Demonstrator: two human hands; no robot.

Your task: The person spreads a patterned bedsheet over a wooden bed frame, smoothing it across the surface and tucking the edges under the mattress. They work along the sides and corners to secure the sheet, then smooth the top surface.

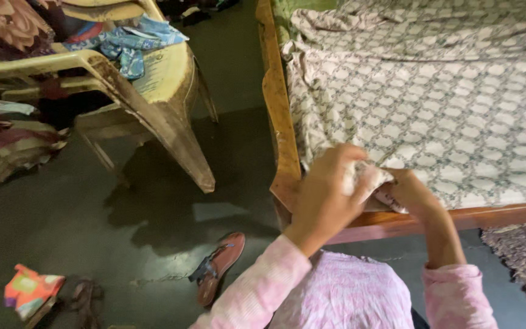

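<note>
Left hand (327, 195), right hand (410, 194), seemingly pinching bedsheet (433, 103) corner

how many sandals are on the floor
2 that I can tell. One brown sandal lies on the dark floor left of the bed frame. A second, darker sandal lies near the bottom edge beside a colourful cloth. Others may be hidden.

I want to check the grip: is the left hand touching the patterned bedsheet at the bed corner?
Touching. The head view shows the left hand closed over the bunched bedsheet corner.
</note>
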